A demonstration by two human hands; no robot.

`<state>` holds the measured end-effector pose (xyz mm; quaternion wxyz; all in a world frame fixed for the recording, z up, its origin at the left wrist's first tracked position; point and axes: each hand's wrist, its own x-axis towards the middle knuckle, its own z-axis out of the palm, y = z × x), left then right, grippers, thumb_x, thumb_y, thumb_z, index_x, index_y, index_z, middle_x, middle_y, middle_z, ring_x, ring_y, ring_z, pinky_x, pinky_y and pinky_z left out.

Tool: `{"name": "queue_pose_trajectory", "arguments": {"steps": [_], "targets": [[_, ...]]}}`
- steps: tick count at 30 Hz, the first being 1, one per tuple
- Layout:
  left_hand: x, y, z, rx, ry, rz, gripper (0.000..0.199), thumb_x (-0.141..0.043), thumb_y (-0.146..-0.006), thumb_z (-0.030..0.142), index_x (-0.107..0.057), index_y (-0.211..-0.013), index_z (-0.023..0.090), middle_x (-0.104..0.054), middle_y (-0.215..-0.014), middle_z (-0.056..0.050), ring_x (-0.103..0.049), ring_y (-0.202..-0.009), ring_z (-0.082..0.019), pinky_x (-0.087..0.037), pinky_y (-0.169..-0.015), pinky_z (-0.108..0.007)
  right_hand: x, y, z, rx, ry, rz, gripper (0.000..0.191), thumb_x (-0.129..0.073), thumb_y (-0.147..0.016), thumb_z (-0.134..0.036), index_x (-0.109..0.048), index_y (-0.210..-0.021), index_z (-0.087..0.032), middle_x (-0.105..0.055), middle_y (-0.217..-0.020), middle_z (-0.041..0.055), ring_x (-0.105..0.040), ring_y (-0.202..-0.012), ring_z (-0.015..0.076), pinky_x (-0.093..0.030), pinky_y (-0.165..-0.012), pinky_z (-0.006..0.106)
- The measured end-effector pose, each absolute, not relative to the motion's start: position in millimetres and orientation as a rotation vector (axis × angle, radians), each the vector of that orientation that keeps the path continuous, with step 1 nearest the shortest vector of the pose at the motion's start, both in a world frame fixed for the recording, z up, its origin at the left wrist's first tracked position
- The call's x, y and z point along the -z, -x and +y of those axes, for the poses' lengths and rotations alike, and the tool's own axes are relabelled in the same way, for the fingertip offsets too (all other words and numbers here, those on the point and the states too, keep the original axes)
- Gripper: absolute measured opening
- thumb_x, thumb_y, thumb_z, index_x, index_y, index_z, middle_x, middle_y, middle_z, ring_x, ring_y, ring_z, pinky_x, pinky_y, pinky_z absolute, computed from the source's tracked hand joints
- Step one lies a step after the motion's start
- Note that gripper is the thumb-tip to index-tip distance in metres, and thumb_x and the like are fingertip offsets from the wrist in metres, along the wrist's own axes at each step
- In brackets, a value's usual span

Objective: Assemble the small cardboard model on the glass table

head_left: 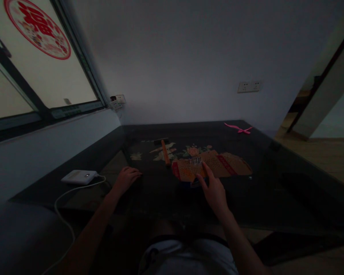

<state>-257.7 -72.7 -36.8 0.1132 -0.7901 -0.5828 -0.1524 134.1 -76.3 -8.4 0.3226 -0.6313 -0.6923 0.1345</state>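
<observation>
From my station I saw a white device (78, 177) with its cord at left, a pink ribbon (242, 131) at upper right, and a hammer (165, 152) near centre. The nails (195, 161) stood at the cardboard (212, 164), right of centre, just beyond the right hand (214, 188); its thumb and forefinger were parted, their grip unclear to me. The left hand (127, 177) lay slack on the table (154, 196).

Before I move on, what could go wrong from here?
The right hand has its index fingertip close beside the upright thin metal pins at the cardboard, so a careless shift could prick it or knock them over.

The white cable loops off the table edge near the left forearm; an outward swing might snag it and drag the white device.

The dim light could make the pins hard to judge.
</observation>
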Motion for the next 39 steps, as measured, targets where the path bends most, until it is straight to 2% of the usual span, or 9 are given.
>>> {"name": "queue_pose_trajectory", "arguments": {"steps": [4, 12, 23, 28, 32, 35, 37, 39], "targets": [[35, 255, -76, 0.49, 2.374, -1.734, 0.024, -0.049, -0.086, 0.032, -0.069, -0.098, 0.027, -0.068, -0.102, -0.005, -0.059, -0.094, -0.021, -0.037, -0.09, -0.039, 6, -134, -78, -0.357, 1.695, -1.81, 0.058, -0.036, -0.089, -0.051, -0.031, -0.142, -0.026, -0.066, -0.095, 0.0119, -0.063, -0.084, 0.0256, -0.046, -0.069, 0.034], [39, 257, -75, 0.581, 2.397, -1.858, 0.036, -0.054, -0.079, 0.049, -0.067, -0.103, 0.024, -0.066, -0.107, -0.008, -0.058, -0.101, -0.022, -0.039, -0.094, -0.038, 8, -133, -77, -0.348, 1.648, -1.796, 0.057, -0.037, -0.089, -0.049, -0.034, -0.14, -0.024, -0.064, -0.103, 0.0136, -0.061, -0.091, 0.0258, -0.046, -0.073, 0.033], [34, 250, -74, 0.766, 2.311, -1.852, 0.033, -0.052, -0.082, 0.042, -0.065, -0.102, 0.02, -0.068, -0.104, -0.008, -0.06, -0.098, -0.022, -0.041, -0.094, -0.039, 6, -133, -79, -0.365, 1.678, -1.806, 0.056, -0.036, -0.09, -0.049, -0.032, -0.141, -0.025, -0.065, -0.097, 0.0117, -0.063, -0.085, 0.0246, -0.045, -0.07, 0.032], [3, 191, -74, 1.2, 2.176, -1.786, 0.029, -0.046, -0.086, 0.038, -0.065, -0.101, 0.021, -0.066, -0.104, -0.006, -0.06, -0.098, -0.02, -0.044, -0.092, -0.037, 4, -132, -80, -0.348, 1.722, -1.82, 0.056, -0.035, -0.09, -0.049, -0.03, -0.142, -0.027, -0.066, -0.092, 0.0109, -0.063, -0.083, 0.0245, -0.045, -0.068, 0.031], [-29, 114, -66, 1.48, 2.287, -1.586, 0.022, -0.05, -0.086, 0.032, -0.066, -0.093, 0.019, -0.066, -0.096, -0.006, -0.061, -0.091, -0.017, -0.046, -0.087, -0.031, 3, -131, -81, -0.34, 1.712, -1.823, 0.056, -0.035, -0.091, -0.048, -0.031, -0.141, -0.026, -0.066, -0.094, 0.0121, -0.063, -0.085, 0.0252, -0.045, -0.069, 0.032], [-40, 68, -47, 1.489, 2.532, -1.538, 0.024, -0.057, -0.082, 0.028, -0.066, -0.102, 0.017, -0.065, -0.096, -0.008, -0.061, -0.078, -0.015, -0.049, -0.073, -0.028, 5, -131, -79, -0.345, 1.69, -1.812, 0.056, -0.036, -0.09, -0.049, -0.032, -0.141, -0.027, -0.066, -0.098, 0.012, -0.063, -0.087, 0.0252, -0.045, -0.07, 0.032], [-40, 49, -33, 1.407, 2.651, -1.57, 0.023, -0.063, -0.077, 0.026, -0.068, -0.097, 0.017, -0.066, -0.094, -0.008, -0.061, -0.074, -0.015, -0.049, -0.067, -0.026, 7, -132, -78, -0.352, 1.677, -1.803, 0.056, -0.037, -0.089, -0.05, -0.032, -0.141, -0.028, -0.065, -0.1, 0.0117, -0.063, -0.089, 0.025, -0.045, -0.07, 0.031], [-38, 40, -21, 1.321, 2.697, -1.611, 0.018, -0.065, -0.075, 0.025, -0.071, -0.089, 0.016, -0.068, -0.088, -0.007, -0.062, -0.075, -0.016, -0.049, -0.068, -0.028, 8, -132, -77, -0.351, 1.681, -1.811, 0.057, -0.036, -0.089, -0.051, -0.031, -0.141, -0.028, -0.065, -0.099, 0.012, -0.063, -0.088, 0.0253, -0.045, -0.069, 0.031]]}}
